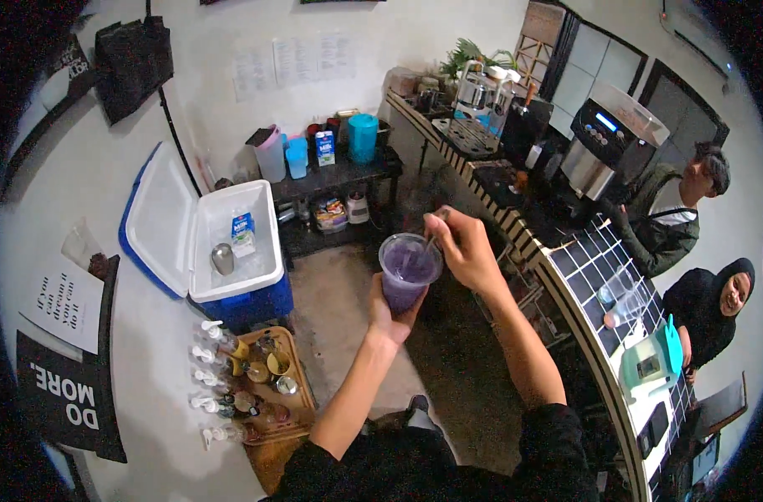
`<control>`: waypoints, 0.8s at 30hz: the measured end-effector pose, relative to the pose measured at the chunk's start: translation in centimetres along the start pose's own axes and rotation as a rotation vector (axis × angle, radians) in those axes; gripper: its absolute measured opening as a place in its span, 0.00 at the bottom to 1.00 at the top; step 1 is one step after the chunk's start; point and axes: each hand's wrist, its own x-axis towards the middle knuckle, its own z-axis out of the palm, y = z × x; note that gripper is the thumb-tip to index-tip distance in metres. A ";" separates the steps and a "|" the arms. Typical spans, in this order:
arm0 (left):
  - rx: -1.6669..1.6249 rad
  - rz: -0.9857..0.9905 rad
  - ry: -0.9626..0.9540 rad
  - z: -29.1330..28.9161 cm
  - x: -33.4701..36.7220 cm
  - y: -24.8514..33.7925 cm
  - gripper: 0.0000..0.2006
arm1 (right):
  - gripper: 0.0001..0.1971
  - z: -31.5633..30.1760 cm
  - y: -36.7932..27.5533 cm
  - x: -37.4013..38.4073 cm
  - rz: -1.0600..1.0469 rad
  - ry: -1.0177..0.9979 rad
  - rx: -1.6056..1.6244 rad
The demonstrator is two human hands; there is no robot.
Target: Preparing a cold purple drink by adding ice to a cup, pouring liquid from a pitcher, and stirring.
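My left hand (391, 316) is wrapped round the lower part of a clear plastic cup (406, 280), held upright over the floor in front of me. A purple drink fills most of the cup. Above its right rim, my right hand (465, 251) pinches the handle of a thin spoon or stirrer (431, 243). The lower end of that utensil dips into the drink, so its shape there is hidden.
An open blue-and-white cooler (278, 289) at left holds ice, a metal scoop (222, 258) and a carton (242, 233). Nearer me are pump bottles and a wooden tray (302, 347). Along the right runs a counter (565, 266) with machines; two people stand behind it.
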 end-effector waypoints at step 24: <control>0.604 0.165 -0.355 3.5 0.9 2.0 0.35 | 0.39 -4.1 1.9 1.8 -0.007 -0.208 -0.078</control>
